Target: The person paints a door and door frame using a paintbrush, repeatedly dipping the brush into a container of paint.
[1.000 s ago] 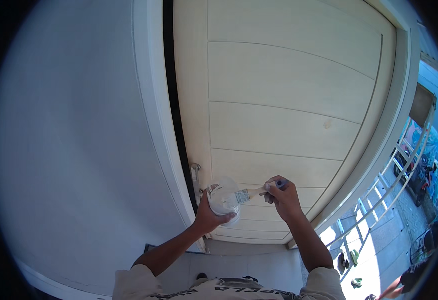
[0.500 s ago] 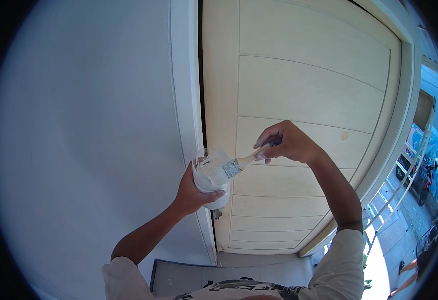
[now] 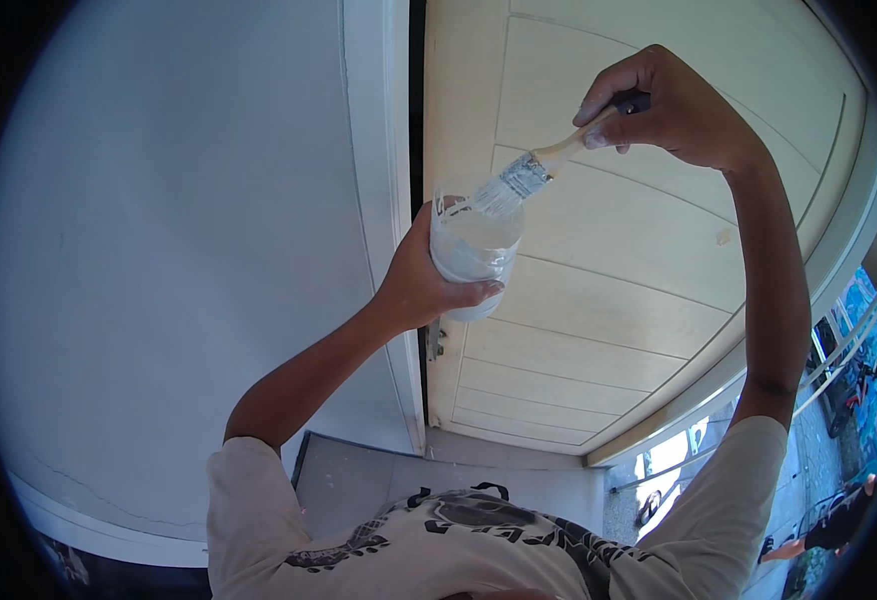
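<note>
My left hand (image 3: 428,268) is wrapped round a clear plastic tub (image 3: 475,262) with white paint inside and smeared on its walls. Between the thumb and fingers of my right hand (image 3: 663,108) is the pale wooden handle of a paintbrush (image 3: 548,165). The brush slants down to the left, its white-coated bristles at the tub's mouth. Paint has spattered its metal band, and pale smudges mark my right fingertips. Whether the bristles touch the rim, I cannot tell.
A cream panelled door (image 3: 598,230) with horizontal grooves stands behind the hands. Left of its white frame (image 3: 383,160) is a pale wall (image 3: 178,220). A grey tiled floor (image 3: 358,470) lies below. Outside at the right are a railing (image 3: 843,350), blue sheeting and part of another person (image 3: 838,525).
Both hands have moved up and to the right with the tub and brush. The brush has lifted from inside the tub to its mouth. My view has shifted, showing more of my shirt.
</note>
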Available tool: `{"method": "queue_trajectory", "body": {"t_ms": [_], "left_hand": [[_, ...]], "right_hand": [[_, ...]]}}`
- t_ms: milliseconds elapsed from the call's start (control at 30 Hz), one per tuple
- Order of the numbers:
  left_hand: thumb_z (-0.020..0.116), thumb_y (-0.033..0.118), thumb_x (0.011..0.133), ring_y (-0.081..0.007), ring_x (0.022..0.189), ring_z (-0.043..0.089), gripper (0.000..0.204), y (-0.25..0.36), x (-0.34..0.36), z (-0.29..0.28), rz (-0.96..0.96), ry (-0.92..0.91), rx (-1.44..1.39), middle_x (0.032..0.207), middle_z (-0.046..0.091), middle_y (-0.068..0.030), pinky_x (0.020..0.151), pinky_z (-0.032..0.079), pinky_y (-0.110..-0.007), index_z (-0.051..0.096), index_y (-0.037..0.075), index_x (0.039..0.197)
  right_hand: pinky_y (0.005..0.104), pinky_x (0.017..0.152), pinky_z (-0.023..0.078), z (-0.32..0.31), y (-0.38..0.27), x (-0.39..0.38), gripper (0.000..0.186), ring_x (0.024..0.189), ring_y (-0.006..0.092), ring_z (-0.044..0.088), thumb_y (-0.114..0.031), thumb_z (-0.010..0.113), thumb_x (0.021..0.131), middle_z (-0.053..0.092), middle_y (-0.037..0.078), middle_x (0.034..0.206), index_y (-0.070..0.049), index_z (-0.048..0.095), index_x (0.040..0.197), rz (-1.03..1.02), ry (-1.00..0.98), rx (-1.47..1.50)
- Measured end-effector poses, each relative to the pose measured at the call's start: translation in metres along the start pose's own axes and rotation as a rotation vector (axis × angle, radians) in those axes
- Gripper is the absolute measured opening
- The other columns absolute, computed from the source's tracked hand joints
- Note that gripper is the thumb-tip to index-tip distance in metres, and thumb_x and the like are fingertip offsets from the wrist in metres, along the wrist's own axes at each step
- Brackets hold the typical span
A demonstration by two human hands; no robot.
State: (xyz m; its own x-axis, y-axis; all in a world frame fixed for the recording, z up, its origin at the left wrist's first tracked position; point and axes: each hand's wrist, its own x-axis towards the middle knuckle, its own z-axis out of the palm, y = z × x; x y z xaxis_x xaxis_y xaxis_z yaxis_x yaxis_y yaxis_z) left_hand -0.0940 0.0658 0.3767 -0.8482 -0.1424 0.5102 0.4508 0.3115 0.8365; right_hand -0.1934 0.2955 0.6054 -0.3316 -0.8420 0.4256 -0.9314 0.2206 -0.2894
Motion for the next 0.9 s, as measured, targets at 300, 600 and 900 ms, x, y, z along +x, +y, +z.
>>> {"method": "queue_trajectory", "body": {"t_ms": [300,600,900], "left_hand": [[0.093,0.026,0.066,-0.0281,0.121,0.058,0.101,0.018,0.005,0.039,0.061,-0.014,0.086,0.128,0.055,-0.0158,0.103,0.050,-0.042,0.033,0.003,0.144],[0.094,0.025,0.064,-0.0275,0.123,0.056,0.099,0.009,-0.012,0.049,0.165,0.078,0.120,0.128,0.054,-0.0140,0.105,0.047,-0.042,0.036,0.005,0.141],[0.095,0.027,0.064,-0.0267,0.124,0.054,0.098,-0.006,-0.027,0.048,0.101,0.142,0.142,0.127,0.054,-0.0125,0.106,0.046,-0.043,0.036,0.007,0.141]], "right_hand": [[0.0350,0.088,0.058,0.042,-0.013,-0.016,0.012,0.086,0.0235,0.071,-0.009,0.083,0.082,0.074,0.010,0.095,-0.003,0.079,0.092,-0.273,-0.215,-0.437],[0.0319,0.085,0.058,0.025,0.011,-0.015,0.013,0.084,0.0211,0.072,-0.010,0.085,0.081,0.075,0.008,0.091,-0.004,0.078,0.091,-0.228,-0.230,-0.315],[0.0275,0.078,0.056,0.034,0.015,-0.019,0.013,0.079,0.0159,0.071,-0.011,0.084,0.083,0.075,0.007,0.086,-0.005,0.078,0.094,-0.140,-0.140,-0.234]]}}
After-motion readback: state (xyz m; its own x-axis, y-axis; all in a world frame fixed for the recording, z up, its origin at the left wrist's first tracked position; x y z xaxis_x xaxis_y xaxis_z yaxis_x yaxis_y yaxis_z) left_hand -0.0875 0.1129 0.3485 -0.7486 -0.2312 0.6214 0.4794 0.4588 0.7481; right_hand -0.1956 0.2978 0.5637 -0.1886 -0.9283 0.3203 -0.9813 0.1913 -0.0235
